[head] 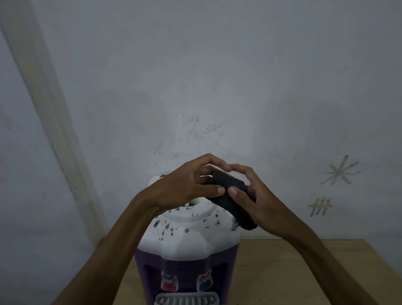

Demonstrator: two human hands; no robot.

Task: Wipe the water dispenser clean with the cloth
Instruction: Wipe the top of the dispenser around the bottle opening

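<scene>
A small water dispenser (188, 252) stands on a wooden table, with a white top, a purple body, a red tap, a blue tap and a grey drip tray at the front. Dark specks and smears cover its white top (175, 229). Above that top, both hands hold a dark folded cloth (234, 201). My left hand (187, 185) pinches the cloth's upper end between thumb and fingers. My right hand (252, 196) grips the cloth along its right side, thumb on top. The cloth's lower end hangs near the dispenser's right shoulder.
The wooden table (281, 278) reaches to the right and front of the dispenser. A pale wall (215, 82) rises right behind it, spattered with dark specks and marked with scratched lines at the right. A light vertical strip (43, 90) runs down the wall at left.
</scene>
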